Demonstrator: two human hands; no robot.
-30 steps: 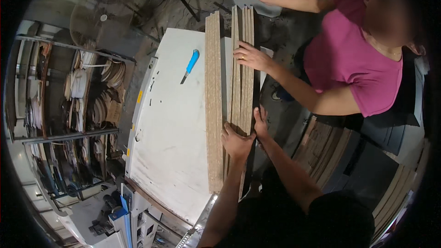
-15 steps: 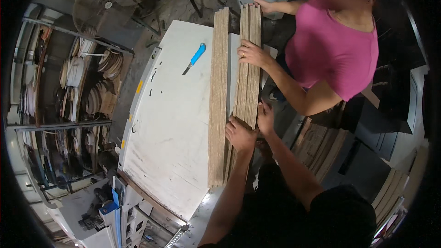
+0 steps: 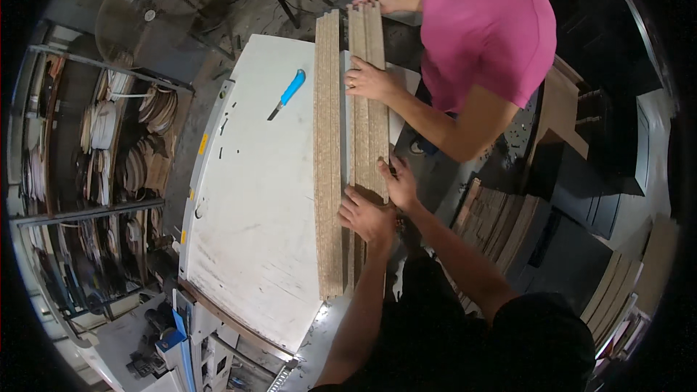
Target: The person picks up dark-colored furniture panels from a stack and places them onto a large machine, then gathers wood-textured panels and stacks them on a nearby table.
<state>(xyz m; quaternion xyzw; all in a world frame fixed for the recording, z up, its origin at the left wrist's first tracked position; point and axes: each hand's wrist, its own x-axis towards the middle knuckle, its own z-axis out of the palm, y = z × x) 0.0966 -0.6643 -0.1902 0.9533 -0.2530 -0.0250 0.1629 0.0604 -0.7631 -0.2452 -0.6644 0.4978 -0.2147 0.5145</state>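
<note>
A stack of particleboard strips (image 3: pixel 369 131) lies at the right edge of the white worktable (image 3: pixel 254 189), its raw chipboard edges facing up. My left hand (image 3: pixel 369 219) grips the near part of this stack from its left side, fingers curled over the edges. On its right side my right hand (image 3: pixel 400 185) holds the stack, thumb and fingers at the edge. A co-worker's hand (image 3: pixel 370 80) rests across the same stack farther up, and the co-worker's other hand (image 3: pixel 379 1) is at its far end. Parallel on the left stands a second stack (image 3: pixel 328 152), with a narrow gap between.
A blue-handled utility knife (image 3: pixel 290 91) lies on the table with its blade showing. Shelves of coiled edging strips (image 3: pixel 105 127) stand at the left. Stacked boards (image 3: pixel 494 229) are on the floor at right. The co-worker in a pink shirt (image 3: pixel 490 25) stands beyond the table's right side.
The whole view has shifted, so table and stacks appear farther left. The co-worker also appears farther left. Both my hands stay at the right-hand stack, my right fingers slightly more over its edge.
</note>
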